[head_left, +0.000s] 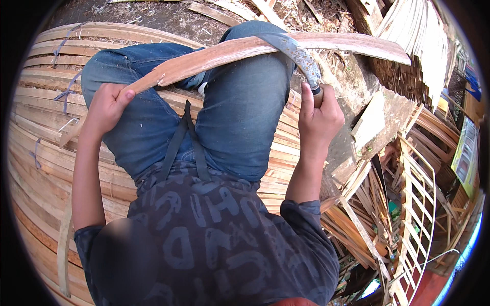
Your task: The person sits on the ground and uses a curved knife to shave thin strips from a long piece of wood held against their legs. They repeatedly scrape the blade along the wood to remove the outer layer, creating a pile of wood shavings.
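Note:
A long, pale wooden slat (209, 57) lies across my raised knees, its far end reaching out to the upper right. My left hand (108, 108) is closed around its near-left part, thumb on top, and a narrow end sticks out below the fist. In my right hand (321, 115) is the handle of a curved sickle-like knife (301, 57), thumb pressed along the handle's top. The blade, worn and spotted with blue and rust, arcs up to the slat, and its tip lies against or over the wood near my right knee.
I sit on stacked wooden strips (46, 120) tied with blue-grey cord. Split pieces (413, 30) stand by a rough block at the upper right. Loose sticks (352, 234) and a slatted wooden frame (416, 224) lie at lower right. Shavings cover the ground (153, 15).

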Demonstrator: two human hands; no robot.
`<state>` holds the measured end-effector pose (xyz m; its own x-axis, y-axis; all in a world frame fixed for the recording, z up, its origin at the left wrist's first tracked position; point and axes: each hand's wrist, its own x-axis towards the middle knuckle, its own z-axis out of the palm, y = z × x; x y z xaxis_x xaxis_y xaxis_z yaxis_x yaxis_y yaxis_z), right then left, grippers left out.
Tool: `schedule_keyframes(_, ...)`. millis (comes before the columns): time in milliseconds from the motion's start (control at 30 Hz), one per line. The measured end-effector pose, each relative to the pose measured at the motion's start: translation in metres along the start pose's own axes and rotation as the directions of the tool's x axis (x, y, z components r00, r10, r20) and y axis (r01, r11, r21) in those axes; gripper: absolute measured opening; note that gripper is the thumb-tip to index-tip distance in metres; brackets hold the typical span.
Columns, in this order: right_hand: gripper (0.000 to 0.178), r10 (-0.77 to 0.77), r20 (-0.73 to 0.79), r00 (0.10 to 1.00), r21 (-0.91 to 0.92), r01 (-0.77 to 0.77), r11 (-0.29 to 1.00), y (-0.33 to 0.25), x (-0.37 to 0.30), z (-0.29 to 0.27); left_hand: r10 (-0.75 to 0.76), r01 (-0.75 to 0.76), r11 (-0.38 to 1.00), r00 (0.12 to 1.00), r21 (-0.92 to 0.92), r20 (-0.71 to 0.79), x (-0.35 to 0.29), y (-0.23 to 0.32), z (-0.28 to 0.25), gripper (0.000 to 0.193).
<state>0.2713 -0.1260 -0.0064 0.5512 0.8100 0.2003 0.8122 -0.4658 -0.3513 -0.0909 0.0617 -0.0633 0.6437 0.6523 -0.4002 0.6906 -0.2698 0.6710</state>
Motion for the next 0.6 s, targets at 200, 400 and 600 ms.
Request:
schedule_keyframes(200,0.039,0.481,-0.469,0.74,0.22,-0.43,0.876,0.106,0.011,-0.057,-0.028,0.028,1.0,1.0,-0.003,-0.01,0.001,-0.001,0.003,0.062)
schedule_keyframes(400,0.035,0.324,-0.115,0.939,0.432,-0.247,0.867,0.056,-0.009,-0.035,-0.011,0.011,1.0,1.0,0.01,-0.02,0.0,-0.007,0.005,0.063)
schedule_keyframes(600,0.023,-0.002,0.09,0.996,0.354,-0.03,0.935,-0.014,-0.009,0.008,-0.014,0.014,1.0,1.0,0.005,0.004,0.001,-0.011,0.003,0.063)
